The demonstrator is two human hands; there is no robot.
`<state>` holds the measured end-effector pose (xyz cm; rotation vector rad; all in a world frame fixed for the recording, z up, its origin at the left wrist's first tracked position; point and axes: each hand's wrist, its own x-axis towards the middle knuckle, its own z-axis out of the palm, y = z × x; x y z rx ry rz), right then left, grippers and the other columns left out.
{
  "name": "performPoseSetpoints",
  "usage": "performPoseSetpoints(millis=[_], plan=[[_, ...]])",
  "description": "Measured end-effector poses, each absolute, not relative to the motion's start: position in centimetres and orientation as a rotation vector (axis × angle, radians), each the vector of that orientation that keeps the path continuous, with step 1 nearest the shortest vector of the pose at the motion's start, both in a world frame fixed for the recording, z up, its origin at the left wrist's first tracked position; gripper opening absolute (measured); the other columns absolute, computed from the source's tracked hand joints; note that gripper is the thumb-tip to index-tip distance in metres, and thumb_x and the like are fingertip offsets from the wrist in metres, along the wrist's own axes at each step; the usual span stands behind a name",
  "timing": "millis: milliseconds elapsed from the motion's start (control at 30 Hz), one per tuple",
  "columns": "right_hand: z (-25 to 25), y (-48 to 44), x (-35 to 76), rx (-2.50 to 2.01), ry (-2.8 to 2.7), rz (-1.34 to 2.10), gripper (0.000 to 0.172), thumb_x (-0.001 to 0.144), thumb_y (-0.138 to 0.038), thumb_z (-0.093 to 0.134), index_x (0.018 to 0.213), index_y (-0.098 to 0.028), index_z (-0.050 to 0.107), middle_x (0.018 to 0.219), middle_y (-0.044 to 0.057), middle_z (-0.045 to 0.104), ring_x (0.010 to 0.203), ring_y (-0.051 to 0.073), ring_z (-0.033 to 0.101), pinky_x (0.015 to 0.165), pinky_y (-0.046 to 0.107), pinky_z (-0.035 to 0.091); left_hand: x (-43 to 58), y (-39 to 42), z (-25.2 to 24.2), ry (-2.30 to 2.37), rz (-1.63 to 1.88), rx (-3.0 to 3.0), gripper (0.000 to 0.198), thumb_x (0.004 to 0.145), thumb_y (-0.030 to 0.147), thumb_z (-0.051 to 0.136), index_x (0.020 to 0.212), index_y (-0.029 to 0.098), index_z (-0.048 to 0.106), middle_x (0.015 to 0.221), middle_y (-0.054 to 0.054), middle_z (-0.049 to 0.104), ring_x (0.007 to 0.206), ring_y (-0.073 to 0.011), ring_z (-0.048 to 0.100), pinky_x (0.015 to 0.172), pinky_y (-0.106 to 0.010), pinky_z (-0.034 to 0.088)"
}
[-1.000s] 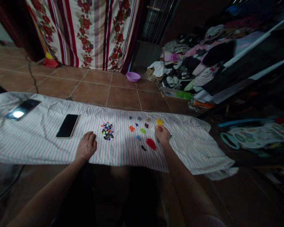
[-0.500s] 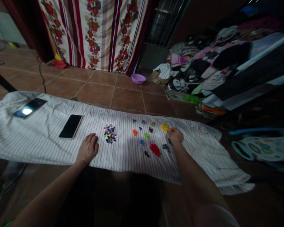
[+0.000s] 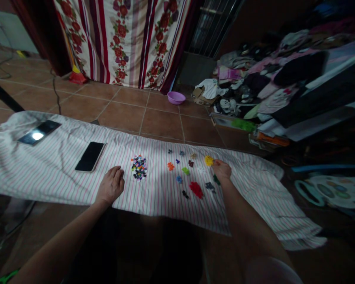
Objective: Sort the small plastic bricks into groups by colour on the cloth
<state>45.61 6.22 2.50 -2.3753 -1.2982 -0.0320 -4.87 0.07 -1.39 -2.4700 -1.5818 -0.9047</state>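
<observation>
My right hand (image 3: 222, 170) is closed beside the yellow pile (image 3: 208, 160), fingertips at its right edge; anything between them is too small to make out. My left hand (image 3: 111, 184) rests on the striped cloth (image 3: 156, 197), fingers lying loosely, between the phone (image 3: 90, 157) and a mixed pile of small coloured pieces (image 3: 139, 167). Sorted by colour, several small piles lie left of my right hand, among them red (image 3: 196, 189), orange (image 3: 170, 166), lime green (image 3: 185, 170), blue (image 3: 179, 179) and dark grey (image 3: 210, 187). Dark green pieces (image 3: 216, 179) sit just beside my right wrist.
A second phone-like device (image 3: 49, 127) with a bright reflection lies at the cloth's far left. Beyond the cloth, a purple basin (image 3: 176, 98) stands on the tiled floor before a floral curtain (image 3: 130, 43). Clothes (image 3: 233, 88) are heaped at the back right.
The view has shifted slightly, moving the scene a little to the right. My right hand remains by the yellow pile, and more of the dark green pieces shows. My left hand stays in place.
</observation>
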Motion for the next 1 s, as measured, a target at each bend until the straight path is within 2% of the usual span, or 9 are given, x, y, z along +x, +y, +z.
performPoseSetpoints(millis=[167, 333, 600, 833, 1000], plan=[[3.0, 5.5, 44.6, -2.402, -1.224, 0.016, 0.036, 0.083, -0.018, 0.05, 0.109, -0.014, 0.074, 0.098, 0.012, 0.074, 0.088, 0.023, 0.066, 0.076, 0.03, 0.048, -4.8, 0.1, -1.3, -1.607, -0.932, -2.463, 0.027, 0.085, 0.014, 0.045, 0.109, 0.017, 0.056, 0.113, -0.015, 0.061, 0.114, -0.0295, 0.055, 0.099, -0.048, 0.05], [3.9, 4.6, 42.0, -2.298, -1.227, 0.004, 0.039, 0.084, -0.022, 0.046, 0.11, -0.014, 0.073, 0.099, 0.013, 0.074, 0.09, 0.024, 0.066, 0.082, 0.033, 0.048, -4.8, 0.1, -1.3, -1.628, -0.904, -2.469, 0.028, 0.084, 0.015, 0.046, 0.109, 0.019, 0.056, 0.112, -0.013, 0.061, 0.114, -0.0297, 0.055, 0.099, -0.049, 0.049], [3.6, 1.6, 33.1, -1.783, -1.604, 0.114, 0.031, 0.085, -0.027, 0.048, 0.097, -0.017, 0.074, 0.096, 0.012, 0.072, 0.092, 0.022, 0.066, 0.087, 0.034, 0.051, -4.9, 0.1, -1.2, -1.601, -0.86, -2.471, 0.024, 0.086, 0.015, 0.042, 0.106, 0.016, 0.057, 0.113, -0.016, 0.06, 0.114, -0.0299, 0.053, 0.099, -0.046, 0.049], [2.2, -0.4, 23.0, -1.45, -1.907, 0.449, 0.025, 0.09, -0.023, 0.051, 0.1, -0.02, 0.074, 0.09, 0.007, 0.07, 0.082, 0.019, 0.065, 0.077, 0.03, 0.052, -4.9, 0.2, -1.1, -1.62, -0.854, -2.469, 0.023, 0.085, 0.014, 0.044, 0.103, 0.017, 0.058, 0.111, -0.015, 0.061, 0.113, -0.0295, 0.054, 0.1, -0.045, 0.049], [1.2, -0.8, 18.3, -1.502, -2.006, 0.517, 0.026, 0.089, -0.013, 0.054, 0.104, -0.02, 0.074, 0.096, 0.007, 0.069, 0.09, 0.018, 0.065, 0.084, 0.029, 0.051, -4.9, 0.3, -1.2, -1.621, -0.878, -2.466, 0.023, 0.085, 0.015, 0.044, 0.103, 0.016, 0.059, 0.111, -0.016, 0.061, 0.113, -0.0299, 0.054, 0.099, -0.046, 0.048]])
